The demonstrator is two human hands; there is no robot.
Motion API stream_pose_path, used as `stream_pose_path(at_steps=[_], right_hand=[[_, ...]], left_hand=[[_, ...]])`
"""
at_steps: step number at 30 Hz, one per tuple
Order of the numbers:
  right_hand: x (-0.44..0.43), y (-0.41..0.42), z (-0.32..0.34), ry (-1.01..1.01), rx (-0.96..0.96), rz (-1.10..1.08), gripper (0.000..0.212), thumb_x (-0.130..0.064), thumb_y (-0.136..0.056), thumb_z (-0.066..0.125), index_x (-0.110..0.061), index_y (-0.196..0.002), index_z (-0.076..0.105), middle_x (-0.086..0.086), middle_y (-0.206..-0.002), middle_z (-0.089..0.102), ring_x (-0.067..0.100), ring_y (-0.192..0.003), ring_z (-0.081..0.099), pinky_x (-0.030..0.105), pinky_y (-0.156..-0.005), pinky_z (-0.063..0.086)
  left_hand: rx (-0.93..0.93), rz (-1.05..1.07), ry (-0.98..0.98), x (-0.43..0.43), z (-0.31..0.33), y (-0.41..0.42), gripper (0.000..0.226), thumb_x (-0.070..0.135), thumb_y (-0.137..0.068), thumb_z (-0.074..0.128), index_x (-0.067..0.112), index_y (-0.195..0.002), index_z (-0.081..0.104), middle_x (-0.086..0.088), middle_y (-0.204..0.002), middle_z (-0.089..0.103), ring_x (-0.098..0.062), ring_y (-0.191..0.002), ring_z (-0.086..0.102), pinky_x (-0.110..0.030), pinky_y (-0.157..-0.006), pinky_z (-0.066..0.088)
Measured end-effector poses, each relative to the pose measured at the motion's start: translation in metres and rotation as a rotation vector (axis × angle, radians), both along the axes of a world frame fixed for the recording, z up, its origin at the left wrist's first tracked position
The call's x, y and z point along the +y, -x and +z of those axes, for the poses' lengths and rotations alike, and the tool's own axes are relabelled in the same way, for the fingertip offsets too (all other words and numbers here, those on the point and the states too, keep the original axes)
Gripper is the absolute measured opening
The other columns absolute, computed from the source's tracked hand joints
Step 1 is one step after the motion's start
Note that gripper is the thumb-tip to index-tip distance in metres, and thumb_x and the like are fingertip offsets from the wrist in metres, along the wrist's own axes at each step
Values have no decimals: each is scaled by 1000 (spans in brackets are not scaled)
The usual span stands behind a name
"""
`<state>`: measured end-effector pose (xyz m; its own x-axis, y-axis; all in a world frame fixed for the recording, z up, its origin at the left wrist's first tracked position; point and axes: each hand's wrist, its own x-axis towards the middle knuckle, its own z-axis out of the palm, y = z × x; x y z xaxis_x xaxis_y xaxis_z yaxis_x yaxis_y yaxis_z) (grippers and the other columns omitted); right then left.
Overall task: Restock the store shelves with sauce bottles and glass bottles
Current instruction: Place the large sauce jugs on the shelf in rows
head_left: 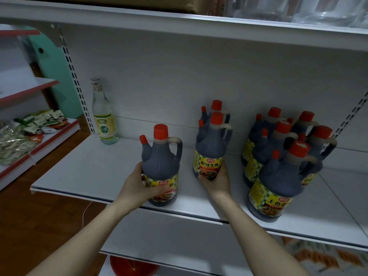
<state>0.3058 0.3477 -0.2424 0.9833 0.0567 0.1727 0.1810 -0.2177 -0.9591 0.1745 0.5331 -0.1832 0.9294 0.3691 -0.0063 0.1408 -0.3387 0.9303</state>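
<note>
Two dark sauce bottles with red caps and yellow labels stand upright on the white shelf [83, 168]. My left hand [137, 186] grips the lower body of the left sauce bottle [161, 162] near the shelf's front edge. My right hand [216, 181] holds the base of the middle sauce bottle [211, 148], which stands in front of another like it [216, 108]. A cluster of several sauce bottles [278, 166] stands at the right. A clear glass bottle [102, 114] with a pale label stands at the back left.
The shelf above [179, 24] carries a cardboard box and clear glass jars. A second rack with red-edged shelves and snack packets [25, 132] is at the left. Below are a lower shelf [169, 246], a red object and a wooden floor.
</note>
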Motion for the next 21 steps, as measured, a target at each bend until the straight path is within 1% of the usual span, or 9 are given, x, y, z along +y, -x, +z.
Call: stream_pose_path(at_steps=[3, 5, 6, 8, 11, 13, 15, 19, 21], right_hand=[[-9, 7, 2, 98, 56, 39, 66, -20, -68, 79, -13, -123, 43, 1, -110, 58, 15, -98, 57, 25, -75, 42], [-23, 17, -5, 313, 26, 84, 58, -32, -75, 71, -12, -123, 46, 6, -117, 58, 22, -106, 56, 28, -81, 43], [-32, 25, -8, 489, -26, 116, 59, -42, -79, 61, -8, -125, 47, 10, -121, 57, 26, -112, 53, 29, -87, 43], [-49, 43, -16, 809, -110, 197, 82, -65, -76, 30, -2, -126, 47, 17, -130, 51, 31, -124, 44, 33, -99, 37], [-70, 64, -24, 977, -168, 211, 107, -81, -70, -4, -9, -132, 46, 12, -142, 43, 26, -135, 35, 35, -109, 29], [-82, 74, -26, 1026, -240, 153, 95, -75, -81, -1, -12, -121, 58, 11, -130, 57, 27, -123, 51, 39, -98, 43], [-91, 81, -24, 1069, -217, 124, 79, -66, -90, 9, -15, -108, 66, 7, -114, 67, 24, -107, 63, 35, -83, 52], [-95, 85, -22, 1102, -228, 104, 76, -64, -91, 11, -17, -105, 69, 5, -111, 68, 20, -102, 66, 31, -79, 53], [-95, 85, -22, 1110, -240, 88, 75, -64, -91, 11, -17, -106, 68, 5, -112, 68, 20, -102, 66, 31, -79, 53]], left_hand=[[5, -9, 5, 1, 1, -1, 80, 16, -66, 81, 16, -132, 36, 9, -113, 50, -12, -102, 49, -25, -79, 43], [-3, -9, 2, 2, 1, -1, 79, 15, -65, 82, 16, -130, 38, 8, -111, 51, -13, -101, 50, -25, -77, 43], [-9, -8, 0, 1, 1, -1, 78, 15, -64, 82, 16, -130, 39, 8, -110, 51, -13, -100, 50, -24, -76, 44], [-16, -5, 0, 2, 0, -1, 78, 14, -63, 83, 15, -128, 41, 7, -110, 53, -14, -99, 51, -24, -75, 44], [-21, -4, -3, 0, 0, -4, 77, 14, -62, 83, 14, -128, 42, 5, -110, 54, -16, -99, 53, -28, -78, 45], [-22, -16, -8, -4, 0, -7, 76, 15, -62, 84, 14, -126, 43, 5, -109, 55, -16, -99, 53, -28, -77, 46], [-32, -42, -17, -12, 0, -12, 75, 17, -62, 84, 15, -125, 44, 7, -107, 56, -15, -99, 55, -24, -75, 46], [-46, -142, -32, -35, 2, -25, 76, 23, -60, 86, 21, -122, 44, 17, -101, 55, -3, -90, 54, -11, -67, 42], [-49, -189, -28, -47, 2, -31, 79, 31, -53, 87, 24, -119, 44, 17, -102, 55, -4, -92, 55, -10, -68, 42]])
